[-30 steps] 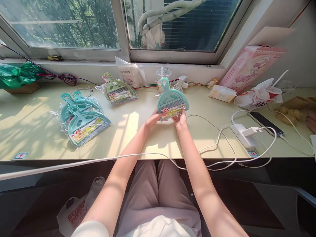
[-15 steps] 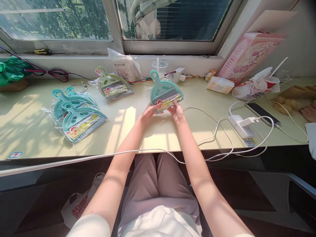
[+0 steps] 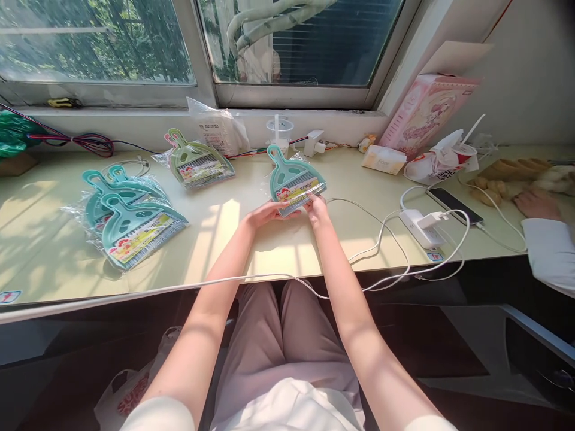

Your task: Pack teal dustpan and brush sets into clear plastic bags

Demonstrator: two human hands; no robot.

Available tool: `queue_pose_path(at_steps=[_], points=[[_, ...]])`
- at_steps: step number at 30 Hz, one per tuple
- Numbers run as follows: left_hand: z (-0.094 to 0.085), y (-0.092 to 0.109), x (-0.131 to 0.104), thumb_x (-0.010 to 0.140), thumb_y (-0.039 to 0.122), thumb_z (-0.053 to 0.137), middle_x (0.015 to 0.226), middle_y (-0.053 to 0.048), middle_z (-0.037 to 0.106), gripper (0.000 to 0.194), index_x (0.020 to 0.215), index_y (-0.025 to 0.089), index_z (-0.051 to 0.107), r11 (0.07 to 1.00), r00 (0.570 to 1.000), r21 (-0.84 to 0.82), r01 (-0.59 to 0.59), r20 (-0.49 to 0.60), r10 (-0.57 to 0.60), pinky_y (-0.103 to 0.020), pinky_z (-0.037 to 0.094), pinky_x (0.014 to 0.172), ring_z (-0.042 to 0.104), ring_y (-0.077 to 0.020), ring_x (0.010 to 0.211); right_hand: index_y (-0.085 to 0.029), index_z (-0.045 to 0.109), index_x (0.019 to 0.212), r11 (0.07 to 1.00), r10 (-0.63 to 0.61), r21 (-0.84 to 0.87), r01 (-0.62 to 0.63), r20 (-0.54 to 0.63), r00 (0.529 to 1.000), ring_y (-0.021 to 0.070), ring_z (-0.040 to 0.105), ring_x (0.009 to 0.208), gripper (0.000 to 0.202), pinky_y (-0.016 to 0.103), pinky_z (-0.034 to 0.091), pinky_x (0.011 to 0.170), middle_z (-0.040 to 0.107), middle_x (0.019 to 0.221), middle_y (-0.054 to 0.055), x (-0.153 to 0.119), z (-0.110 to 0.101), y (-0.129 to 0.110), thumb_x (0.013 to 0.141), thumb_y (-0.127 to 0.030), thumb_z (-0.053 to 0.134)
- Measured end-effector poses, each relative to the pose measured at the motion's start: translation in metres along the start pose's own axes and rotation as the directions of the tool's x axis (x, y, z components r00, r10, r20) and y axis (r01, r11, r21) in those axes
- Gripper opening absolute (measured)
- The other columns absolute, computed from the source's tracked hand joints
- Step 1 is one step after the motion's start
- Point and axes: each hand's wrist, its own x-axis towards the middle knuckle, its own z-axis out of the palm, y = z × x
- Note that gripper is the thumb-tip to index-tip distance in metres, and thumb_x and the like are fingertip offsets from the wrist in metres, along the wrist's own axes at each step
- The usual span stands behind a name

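Observation:
A turquoise dustpan and brush set [image 3: 296, 173] in clear plastic wrap is in front of me, its handle towards the window and its label facing up. My left hand [image 3: 268, 212] holds its lower left edge, the fingers partly hidden beneath it. At the lower right corner, my right hand [image 3: 317, 208] grips the set with the thumb on top. Several more turquoise dustpan sets [image 3: 139, 230] lie overlapped on the left of the table. Farther back, a green dustpan set [image 3: 200, 163] with a pink handle edge behind it lies in its wrap.
White cables [image 3: 381, 236] run from a power strip [image 3: 422, 228] across the table [image 3: 224, 257] and its front edge. A phone [image 3: 454, 205], tissue box [image 3: 384, 159] and pink box [image 3: 431, 114] are on the right, near another person's hand [image 3: 536, 202]. A plastic cup [image 3: 279, 133] stands behind.
The view has turned slightly right. My left thumb has slid from the label down to the set's lower edge. More of the other person's hand and sleeve shows at right.

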Motion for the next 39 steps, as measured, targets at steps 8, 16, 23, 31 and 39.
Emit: queue_pose_path(at_steps=[8, 16, 23, 31, 39], points=[[0.004, -0.008, 0.007, 0.083, 0.040, 0.078, 0.132, -0.016, 0.070, 0.058, 0.136, 0.019, 0.064, 0.963, 0.927, 0.015, -0.269, -0.267, 0.263, -0.045, 0.064, 0.085, 0.073, -0.0351, 0.107, -0.020, 0.064, 0.084, 1.000, 0.006, 0.010, -0.007, 0.034, 0.999, 0.0158, 0.074, 0.078, 0.013, 0.034, 0.064, 0.087, 0.075, 0.073, -0.001, 0.005, 0.009, 0.004, 0.081, -0.013, 0.075], [-0.005, -0.005, 0.017, 0.079, 0.036, 0.079, 0.089, -0.013, 0.077, 0.054, 0.125, 0.012, 0.065, 0.965, 0.877, 0.025, -0.262, -0.411, 0.249, -0.032, 0.059, 0.056, 0.075, -0.0264, 0.064, -0.021, 0.066, 0.087, 1.000, 0.015, -0.015, -0.012, 0.212, 0.977, 0.0163, 0.074, 0.091, 0.008, 0.038, 0.058, 0.104, 0.077, 0.086, 0.001, 0.000, 0.013, 0.009, 0.084, -0.016, 0.071], [-0.006, 0.007, 0.010, 0.077, 0.028, 0.077, 0.093, -0.013, 0.077, 0.049, 0.122, 0.011, 0.066, 0.978, 0.840, 0.063, -0.201, -0.502, 0.205, -0.033, 0.059, 0.052, 0.072, -0.0242, 0.062, -0.021, 0.070, 0.098, 0.999, -0.016, -0.040, 0.035, 0.404, 0.915, 0.0187, 0.073, 0.104, 0.024, 0.039, 0.052, 0.112, 0.078, 0.101, 0.003, -0.008, 0.012, 0.007, 0.076, -0.015, 0.076], [0.001, 0.000, 0.011, 0.079, 0.038, 0.081, 0.109, -0.015, 0.076, 0.059, 0.132, 0.019, 0.061, 0.970, 0.904, 0.124, -0.210, -0.354, 0.241, -0.033, 0.060, 0.060, 0.074, -0.0256, 0.074, -0.020, 0.065, 0.082, 0.989, 0.004, -0.145, 0.010, 0.094, 0.996, 0.0211, 0.076, 0.089, 0.018, 0.039, 0.063, 0.091, 0.076, 0.080, 0.002, 0.012, 0.010, 0.010, 0.073, -0.008, 0.075], [0.005, -0.009, 0.017, 0.085, 0.044, 0.075, 0.121, -0.014, 0.074, 0.063, 0.140, 0.020, 0.054, 0.953, 0.926, 0.209, -0.221, -0.262, 0.272, -0.032, 0.058, 0.061, 0.076, -0.0249, 0.073, -0.016, 0.070, 0.099, 0.994, -0.044, -0.095, 0.051, 0.071, 0.996, 0.0190, 0.074, 0.097, 0.022, 0.035, 0.061, 0.097, 0.077, 0.090, 0.003, 0.017, 0.001, 0.006, 0.079, -0.008, 0.076]])
